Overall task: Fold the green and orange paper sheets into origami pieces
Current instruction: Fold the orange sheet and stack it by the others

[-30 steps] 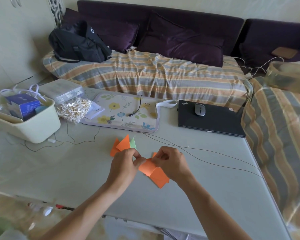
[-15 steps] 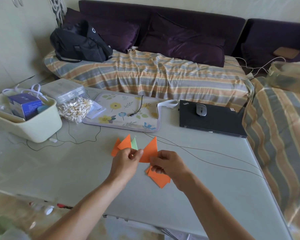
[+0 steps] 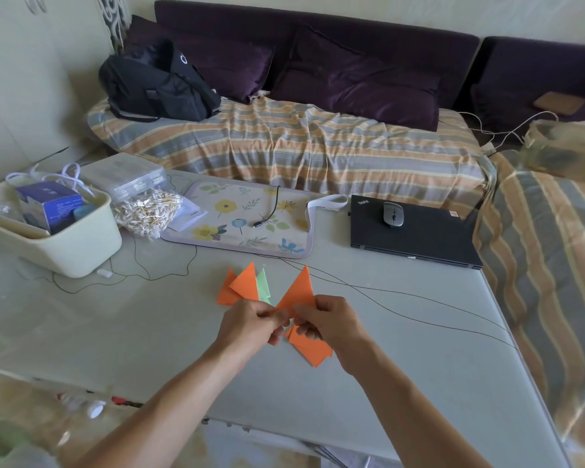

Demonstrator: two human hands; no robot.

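A pale grey-green surface point(image 3: 385, 349) fills the lower half of the view, and a sofa bed point(image 3: 301, 143) covered with an orange-and-grey striped sheet is set along its far edge, backed by dark purple cushions point(image 3: 355, 79). A black backpack point(image 3: 156, 86) is laid on the left end of the sheet. On the surface, a cream plastic tub point(image 3: 78, 251) holding a blue box point(image 3: 48, 204) is placed at the far left, with a clear bag of small pale sticks point(image 3: 147, 214) just beside it. A floral mat point(image 3: 240, 221) is spread in the middle, a thin black cable end lying on it, and a closed black laptop point(image 3: 416, 238) with a grey mouse point(image 3: 393, 213) on its lid is set to the right. Thin dark wires point(image 3: 419, 302) are trailed across the surface.

Near the front centre, an orange folded piece point(image 3: 298, 288) is pinched at its lower corner between the left hand point(image 3: 250, 325) and the right hand point(image 3: 331, 322), both with fingers curled on the paper, its point raised upward. A further orange piece point(image 3: 309, 349) is seen below the right hand; whether it is gripped cannot be told. Just behind the left hand, finished orange pieces point(image 3: 240, 285) are stacked on the surface with a green piece point(image 3: 263, 285) tucked between them.
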